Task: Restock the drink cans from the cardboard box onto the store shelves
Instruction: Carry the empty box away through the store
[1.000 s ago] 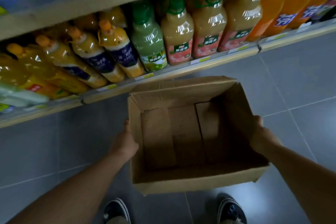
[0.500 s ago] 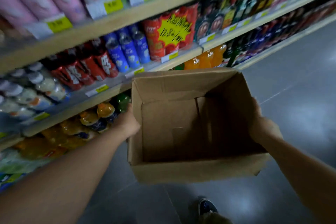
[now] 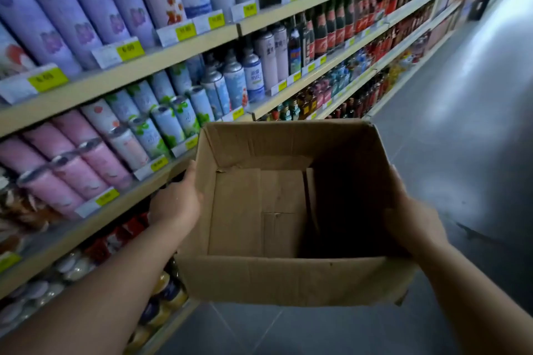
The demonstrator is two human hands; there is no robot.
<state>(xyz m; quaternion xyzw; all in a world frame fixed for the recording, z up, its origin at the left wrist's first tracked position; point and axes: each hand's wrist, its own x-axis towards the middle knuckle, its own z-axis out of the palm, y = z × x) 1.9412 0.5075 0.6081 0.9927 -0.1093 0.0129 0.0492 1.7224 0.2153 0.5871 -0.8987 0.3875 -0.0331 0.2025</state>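
I carry an open brown cardboard box [image 3: 288, 279] in front of me at waist height; only its bare bottom flaps show inside, no cans. My left hand [image 3: 176, 204] grips the box's left wall, fingers hidden behind the wall. My right hand [image 3: 409, 219] grips the right wall the same way. To the left run the store shelves [image 3: 178, 52], with tall purple, pink and white-green drink cans [image 3: 161, 127] standing in rows behind yellow price tags.
Dark bottles [image 3: 331, 29] and more cans fill the shelves farther down the aisle. Red packs and round lids sit on the lower shelves at left. The grey tiled floor [image 3: 461, 112] stretches ahead on the right, with glare on it.
The box has risen from near the floor to waist height, and my view has swung up from the bottom juice bottles to the can shelves and along the aisle. Both hands keep their grip.
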